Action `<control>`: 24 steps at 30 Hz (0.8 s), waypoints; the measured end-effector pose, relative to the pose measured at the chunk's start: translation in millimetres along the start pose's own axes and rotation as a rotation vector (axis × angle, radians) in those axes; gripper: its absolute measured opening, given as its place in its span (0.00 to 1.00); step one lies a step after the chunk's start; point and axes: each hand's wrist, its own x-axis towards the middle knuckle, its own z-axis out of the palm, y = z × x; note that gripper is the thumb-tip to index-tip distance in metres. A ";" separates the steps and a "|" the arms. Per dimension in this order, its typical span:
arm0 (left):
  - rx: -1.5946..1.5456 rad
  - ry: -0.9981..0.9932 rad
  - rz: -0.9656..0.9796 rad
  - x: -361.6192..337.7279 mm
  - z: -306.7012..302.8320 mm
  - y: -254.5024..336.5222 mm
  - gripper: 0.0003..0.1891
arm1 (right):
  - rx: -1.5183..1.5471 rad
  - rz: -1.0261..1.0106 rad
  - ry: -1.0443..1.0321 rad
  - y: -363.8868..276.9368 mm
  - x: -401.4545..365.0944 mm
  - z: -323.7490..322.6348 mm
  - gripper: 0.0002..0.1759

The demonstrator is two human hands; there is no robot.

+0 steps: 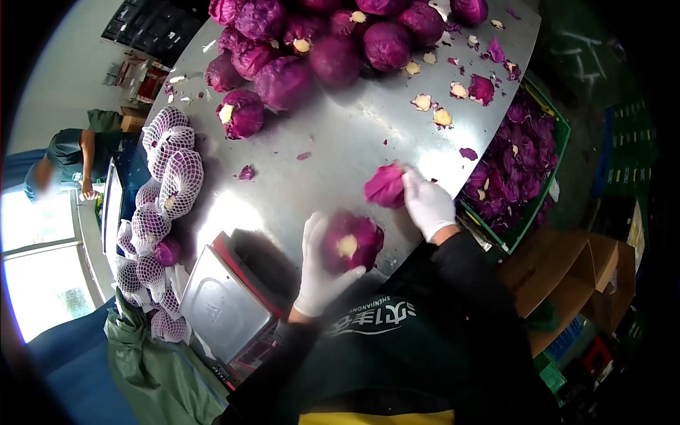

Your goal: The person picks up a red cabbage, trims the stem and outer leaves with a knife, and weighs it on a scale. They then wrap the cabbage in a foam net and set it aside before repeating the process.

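Worktable (pixel 319 156), sheet metal, smooth, with a curved far edge and strong white glare at left and right. Wall (pixel 64 78), pale and plain, at far left. Window (pixel 46 290), left, light-framed, bright with white daylight. Black crates (pixel 152 25), stacked, far left. Blue surface (pixel 67 365), near left, partly behind a crumpled green sheet (pixel 156 375). Floor (pixel 584 163), dark, right of the table. Green crates (pixel 627 142), at far right, in dim light. Cardboard boxes (pixel 556 273), brown, open, near right. Lighting uneven: left bright, right shadowed.

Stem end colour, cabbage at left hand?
The stem end is pale cream; best seen in the head view.
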 end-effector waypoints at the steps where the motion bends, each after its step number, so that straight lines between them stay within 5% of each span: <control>1: -0.036 -0.013 -0.031 -9.0 -5.0 -2.8 0.56 | 0.150 0.063 0.038 15.3 9.4 -1.7 0.27; 3: 0.075 -0.069 -0.058 -24.8 -17.1 -6.2 0.58 | 0.520 0.081 0.060 22.8 12.2 -5.7 0.27; 5: 0.003 -0.087 -0.085 -28.8 -15.6 -4.7 0.57 | 0.493 -0.001 0.018 7.5 1.3 -25.6 0.44; 6: -0.037 -0.091 -0.093 -28.5 -13.0 -4.1 0.57 | 0.525 -0.270 0.039 -3.5 -12.8 -20.7 0.54; 8: -0.032 -0.045 -0.112 -10.2 -3.3 27.3 0.53 | 0.472 -0.492 -0.287 -24.9 -37.9 -17.0 0.62; 11: 0.105 0.153 -0.029 -2.9 18.1 26.9 0.48 | 0.367 -0.601 -0.218 -40.0 -54.3 -5.2 0.42; 14: -0.184 0.014 -0.134 3.7 10.5 36.4 0.48 | 0.264 -0.630 -0.177 -38.7 -55.5 -21.0 0.29; 15: -0.006 -0.020 -0.052 -0.4 8.0 25.6 0.55 | 0.245 -0.655 -0.143 -37.5 -57.1 -23.6 0.25; 19: 0.181 -0.121 0.098 6.0 2.4 27.0 0.58 | -0.060 -0.710 0.138 -38.4 -48.1 -19.1 0.09; 21: 0.201 -0.103 0.075 -2.3 1.4 26.3 0.57 | 0.037 -0.614 0.323 -14.2 -6.1 -7.8 0.11; 22: 0.184 -0.094 0.084 -5.1 -2.1 23.6 0.56 | 0.188 -0.368 0.139 -10.1 1.6 -14.9 0.12; 24: 0.162 -0.084 -0.038 -13.9 -14.5 22.9 0.55 | 0.155 -0.312 0.278 -1.1 6.2 -12.0 0.14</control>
